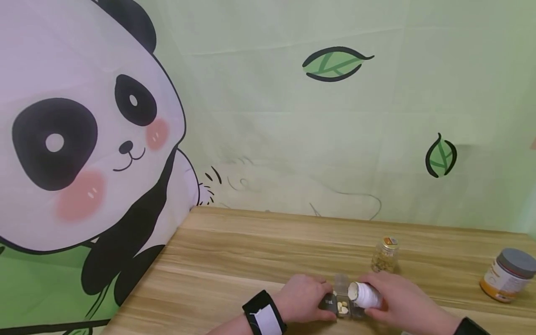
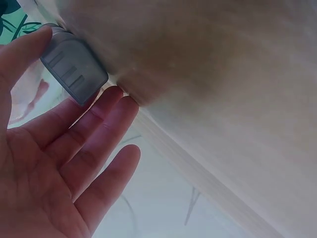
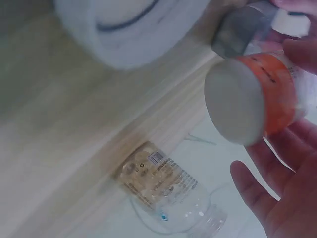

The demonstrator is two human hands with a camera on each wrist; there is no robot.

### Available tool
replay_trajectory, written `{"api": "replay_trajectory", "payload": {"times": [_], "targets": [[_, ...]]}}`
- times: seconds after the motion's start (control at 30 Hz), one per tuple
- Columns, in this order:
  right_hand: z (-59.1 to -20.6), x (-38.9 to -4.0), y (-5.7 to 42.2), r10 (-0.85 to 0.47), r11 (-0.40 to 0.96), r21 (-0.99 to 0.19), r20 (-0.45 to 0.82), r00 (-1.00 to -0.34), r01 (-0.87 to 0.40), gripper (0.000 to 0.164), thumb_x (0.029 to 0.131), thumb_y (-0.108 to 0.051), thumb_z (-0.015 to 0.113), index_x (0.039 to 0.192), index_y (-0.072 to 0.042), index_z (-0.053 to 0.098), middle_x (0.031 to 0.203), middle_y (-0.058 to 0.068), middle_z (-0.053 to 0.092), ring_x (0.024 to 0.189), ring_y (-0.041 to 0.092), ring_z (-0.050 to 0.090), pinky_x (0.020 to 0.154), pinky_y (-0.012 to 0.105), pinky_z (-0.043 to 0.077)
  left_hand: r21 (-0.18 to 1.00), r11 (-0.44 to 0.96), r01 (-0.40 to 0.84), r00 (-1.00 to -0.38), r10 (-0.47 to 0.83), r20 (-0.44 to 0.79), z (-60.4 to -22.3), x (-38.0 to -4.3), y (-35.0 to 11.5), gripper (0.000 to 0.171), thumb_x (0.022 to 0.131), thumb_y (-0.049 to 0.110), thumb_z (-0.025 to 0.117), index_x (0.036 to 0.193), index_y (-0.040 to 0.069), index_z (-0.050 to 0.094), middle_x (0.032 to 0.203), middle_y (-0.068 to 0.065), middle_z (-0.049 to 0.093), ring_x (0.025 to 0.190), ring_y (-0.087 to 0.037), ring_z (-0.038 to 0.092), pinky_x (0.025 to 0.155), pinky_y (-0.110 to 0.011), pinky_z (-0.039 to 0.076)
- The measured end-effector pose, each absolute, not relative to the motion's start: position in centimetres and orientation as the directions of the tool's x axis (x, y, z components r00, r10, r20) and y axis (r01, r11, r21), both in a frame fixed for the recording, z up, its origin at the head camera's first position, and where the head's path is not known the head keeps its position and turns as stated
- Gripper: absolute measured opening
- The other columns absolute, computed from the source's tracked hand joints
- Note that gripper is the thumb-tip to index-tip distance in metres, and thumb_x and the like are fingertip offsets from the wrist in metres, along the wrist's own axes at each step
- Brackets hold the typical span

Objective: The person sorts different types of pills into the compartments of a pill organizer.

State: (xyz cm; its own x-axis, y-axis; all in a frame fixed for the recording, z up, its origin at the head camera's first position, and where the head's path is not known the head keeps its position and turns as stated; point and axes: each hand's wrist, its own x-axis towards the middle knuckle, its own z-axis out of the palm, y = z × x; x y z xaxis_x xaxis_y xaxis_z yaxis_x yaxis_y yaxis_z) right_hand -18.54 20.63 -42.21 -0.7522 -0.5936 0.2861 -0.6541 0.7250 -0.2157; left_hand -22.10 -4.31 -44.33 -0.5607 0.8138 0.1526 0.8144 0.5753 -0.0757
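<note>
A dark grey pill organizer (image 1: 329, 303) lies on the wooden table, with a translucent lid (image 1: 341, 281) raised at its far side. Several pale yellow tablets (image 1: 342, 307) sit in the uncovered compartment. My left hand (image 1: 302, 298) grips the organizer's left end between thumb and fingers; its grey end (image 2: 74, 69) shows in the left wrist view. In my right hand (image 1: 404, 298) is a white pill bottle (image 1: 368, 296), tipped on its side with the uncapped mouth facing the organizer. Its orange label band (image 3: 274, 91) shows in the right wrist view.
Behind the right hand stands a clear bottle (image 1: 384, 257) partly filled with yellowish pieces. A jar with a grey lid and orange-white label (image 1: 506, 275) is at the far right. A blurred white round object (image 3: 133, 34) fills the right wrist view's top. A panda-print cloth (image 1: 259, 130) hangs behind the table.
</note>
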Motion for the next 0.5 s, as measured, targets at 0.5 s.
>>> {"api": "replay_trajectory", "payload": {"times": [0.5], "targets": [[-43.9, -16.8, 22.3, -0.637, 0.330, -0.754, 0.266, -0.724, -0.568, 0.050, 0.084, -0.006, 0.075, 0.126, 0.004, 0.050, 0.115, -0.011, 0.060, 0.100, 0.002, 0.054, 0.069, 0.029, 0.052, -0.094, 0.575, 0.813, -0.558, 0.814, 0.160, -44.3, -22.1, -4.4, 0.039, 0.082, 0.058, 0.068, 0.093, 0.021, 0.067, 0.074, 0.016, 0.051, 0.057, 0.003, 0.039, 0.050, -0.016, 0.028]]}}
